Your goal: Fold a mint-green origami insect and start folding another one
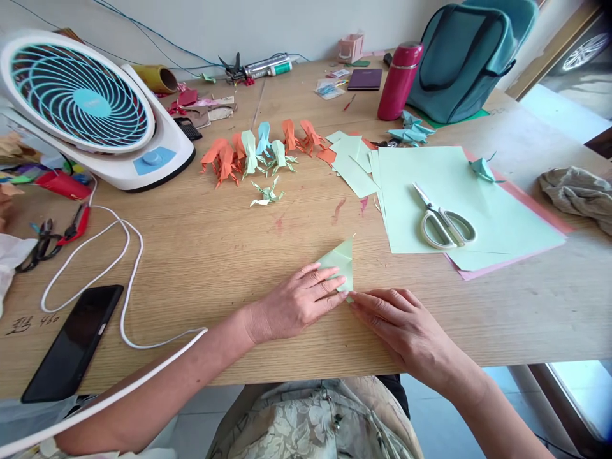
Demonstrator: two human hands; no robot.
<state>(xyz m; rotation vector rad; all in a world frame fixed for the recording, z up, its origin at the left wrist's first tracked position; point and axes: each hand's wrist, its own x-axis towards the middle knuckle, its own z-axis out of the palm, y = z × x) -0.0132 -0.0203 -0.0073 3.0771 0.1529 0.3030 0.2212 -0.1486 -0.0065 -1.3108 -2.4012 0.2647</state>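
A small light green sheet of paper [343,258], folded to a triangle with crease lines, lies on the wooden table near its front edge. My left hand [301,301] rests flat over its left side, fingers stretched out and pressing it down. At the lower right corner of the paper, my right hand [399,325] touches the tip with its fingers held together; the thumb is hidden beneath. Beyond the hands stands a group of folded paper figures in orange [225,159], pale green [249,153] and blue [263,138]. One green figure [268,192] lies nearer to me.
Scissors [447,223] lie on large green sheets [411,178] at right, beside smaller cut pieces [356,169]. A fan [90,102], a white cable [129,255] and a phone [74,341] occupy the left. A magenta flask [400,81] and teal bag [459,64] stand behind.
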